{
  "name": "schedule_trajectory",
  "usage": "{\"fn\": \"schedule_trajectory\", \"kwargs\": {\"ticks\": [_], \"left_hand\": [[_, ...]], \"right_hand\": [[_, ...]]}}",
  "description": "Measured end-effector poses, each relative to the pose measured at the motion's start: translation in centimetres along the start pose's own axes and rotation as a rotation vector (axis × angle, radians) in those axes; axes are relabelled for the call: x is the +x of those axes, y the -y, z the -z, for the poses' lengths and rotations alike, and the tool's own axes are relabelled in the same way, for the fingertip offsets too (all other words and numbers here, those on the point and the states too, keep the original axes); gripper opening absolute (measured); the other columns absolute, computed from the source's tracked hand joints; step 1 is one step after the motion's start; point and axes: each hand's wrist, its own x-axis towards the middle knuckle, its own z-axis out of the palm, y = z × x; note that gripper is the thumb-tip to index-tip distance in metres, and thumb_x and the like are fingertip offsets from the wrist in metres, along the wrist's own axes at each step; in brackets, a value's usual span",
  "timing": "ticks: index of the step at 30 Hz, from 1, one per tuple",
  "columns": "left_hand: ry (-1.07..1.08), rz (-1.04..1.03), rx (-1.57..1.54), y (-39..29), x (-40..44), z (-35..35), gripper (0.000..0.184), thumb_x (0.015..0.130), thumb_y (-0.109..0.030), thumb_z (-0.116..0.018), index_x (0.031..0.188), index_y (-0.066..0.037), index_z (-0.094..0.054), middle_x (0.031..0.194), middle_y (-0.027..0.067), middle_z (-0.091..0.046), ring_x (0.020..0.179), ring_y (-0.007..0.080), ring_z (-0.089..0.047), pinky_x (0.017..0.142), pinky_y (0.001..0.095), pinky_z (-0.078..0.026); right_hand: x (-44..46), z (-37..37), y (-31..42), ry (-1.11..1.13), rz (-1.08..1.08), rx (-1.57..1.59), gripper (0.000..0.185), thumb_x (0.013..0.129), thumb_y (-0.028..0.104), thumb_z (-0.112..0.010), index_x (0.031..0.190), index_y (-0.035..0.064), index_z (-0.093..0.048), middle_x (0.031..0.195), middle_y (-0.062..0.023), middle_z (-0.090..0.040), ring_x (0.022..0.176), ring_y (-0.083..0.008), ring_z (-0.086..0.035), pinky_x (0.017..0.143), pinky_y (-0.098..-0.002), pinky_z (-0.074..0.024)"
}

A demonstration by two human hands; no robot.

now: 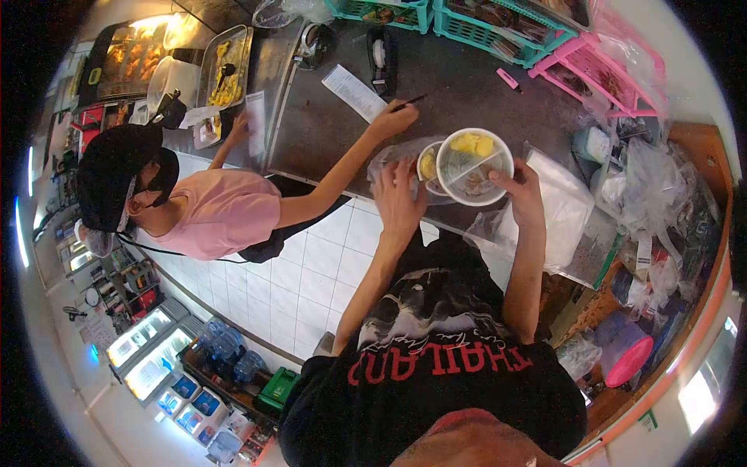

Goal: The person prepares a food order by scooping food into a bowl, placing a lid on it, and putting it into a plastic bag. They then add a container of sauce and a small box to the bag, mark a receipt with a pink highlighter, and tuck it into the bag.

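My right hand point(523, 191) grips the rim of a round white bowl point(499, 144) from the right, thumb over the edge. A divider splits the bowl: yellow food pieces point(471, 145) lie on one side, and something clear and brownish, perhaps a small bag, on the other. Partly hidden behind it is a second tub point(428, 165) with yellow food. A crinkled clear plastic bag point(379, 159) lies around that tub. My left hand point(398, 198) is at this bag, fingers bent over it beside the tub.
A co-worker in pink point(226, 214) stands at left, one hand holding a pen point(408, 103) over a paper slip point(354, 92). A tape dispenser point(380, 62), teal baskets point(498, 33) and a pink basket point(599, 74) line the counter. White plastic bags point(556, 206) lie at right.
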Motion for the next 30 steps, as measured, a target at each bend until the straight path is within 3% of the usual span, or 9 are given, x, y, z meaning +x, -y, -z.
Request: {"fn": "schedule_trajectory", "kwargs": {"ticks": [3,6,9,13,17,18,21,25,30], "left_hand": [[-0.369,0.075,0.204,-0.4,0.4,1.2,0.052,0.074,-0.014,-0.073,0.121,-0.002,-0.054,0.119,0.0185,-0.052,0.102,0.0337,-0.056,0.075,0.041,-0.049],[0.023,0.545,-0.519,7.9,-2.0,-6.6,0.044,0.077,-0.016,-0.074,0.114,-0.001,-0.056,0.115,0.0194,-0.054,0.085,0.0315,-0.06,0.069,0.0398,-0.05],[0.006,0.611,-0.764,10.3,-2.3,-8.0,0.045,0.077,-0.023,-0.077,0.109,0.0,-0.056,0.109,0.02,-0.056,0.078,0.0335,-0.062,0.065,0.0403,-0.05],[-0.229,0.351,-0.21,7.3,-0.9,-6.2,0.046,0.076,-0.024,-0.077,0.109,-0.001,-0.056,0.106,0.0209,-0.054,0.084,0.0356,-0.062,0.071,0.0425,-0.049],[-0.169,0.461,-0.509,8.8,-0.7,-6.6,0.04,0.077,-0.02,-0.077,0.104,0.002,-0.057,0.09,0.021,-0.063,0.079,0.031,-0.065,0.071,0.0376,-0.05],[-0.061,0.676,-0.872,8.6,-1.2,-5.9,0.028,0.083,-0.014,-0.071,0.102,0.003,-0.058,0.079,0.0132,-0.065,0.072,0.0192,-0.063,0.064,0.0302,-0.049],[-0.094,0.568,-1.123,5.5,-1.1,-1.1,0.015,0.09,-0.008,-0.062,0.102,0.001,-0.059,0.077,0.0067,-0.063,0.066,0.01,-0.059,0.057,0.0251,-0.046],[0.175,0.566,-1.265,0.7,-2.0,2.6,0.019,0.093,-0.007,-0.062,0.111,0.001,-0.06,0.085,0.0039,-0.064,0.065,0.0091,-0.058,0.057,0.0239,-0.047],[0.022,0.58,-1.442,-0.4,-1.9,1.9,0.027,0.095,-0.004,-0.058,0.121,0.0,-0.057,0.097,0.0061,-0.065,0.071,0.0112,-0.061,0.062,0.0261,-0.05]], "right_hand": [[0.6,0.8,-0.7,0.203,-0.063,-0.067,0.034,0.073,0.02,-0.082,0.097,0.0026,-0.064,0.087,-0.0026,-0.064,0.079,-0.0129,-0.061,0.072,-0.0265,-0.0489],[0.7,-1.2,0.5,0.37,-0.035,-0.183,0.042,0.073,0.023,-0.082,0.104,0.0018,-0.062,0.094,-0.0056,-0.063,0.081,-0.0155,-0.061,0.077,-0.0291,-0.0493],[1.3,-3.1,0.2,0.524,-0.061,-0.226,0.051,0.074,0.026,-0.081,0.113,0.0011,-0.06,0.103,-0.0088,-0.062,0.084,-0.0181,-0.062,0.082,-0.0311,-0.049],[3.5,-3.3,-4.8,0.558,-0.342,-0.115,0.052,0.083,0.02,-0.074,0.127,0.0004,-0.055,0.11,-0.0063,-0.063,0.099,-0.0149,-0.06,0.086,-0.0287,-0.048],[2.7,-3.3,-6.1,0.288,-0.377,0.012,0.056,0.081,0.027,-0.077,0.126,0.0,-0.057,0.109,-0.0106,-0.064,0.096,-0.0185,-0.065,0.081,-0.0304,-0.0539],[2.5,-2.7,-6.8,0.216,-0.34,0.012,0.055,0.082,0.026,-0.076,0.126,-0.0003,-0.057,0.11,-0.0106,-0.064,0.096,-0.0188,-0.065,0.082,-0.031,-0.0536],[1.9,-1.9,-6.9,0.078,-0.258,0.027,0.052,0.084,0.022,-0.074,0.126,-0.0018,-0.056,0.113,-0.0106,-0.064,0.099,-0.0194,-0.064,0.086,-0.0323,-0.051],[1.6,-3.7,-8.4,-0.033,-0.035,0.008,0.049,0.086,0.019,-0.073,0.127,-0.0022,-0.056,0.117,-0.011,-0.063,0.106,-0.0195,-0.059,0.093,-0.0325,-0.0456],[1.0,-5.0,-7.4,-0.089,-0.069,-0.113,0.047,0.089,0.021,-0.072,0.127,-0.0009,-0.056,0.121,-0.0111,-0.06,0.11,-0.0192,-0.055,0.095,-0.0319,-0.0438]]}}
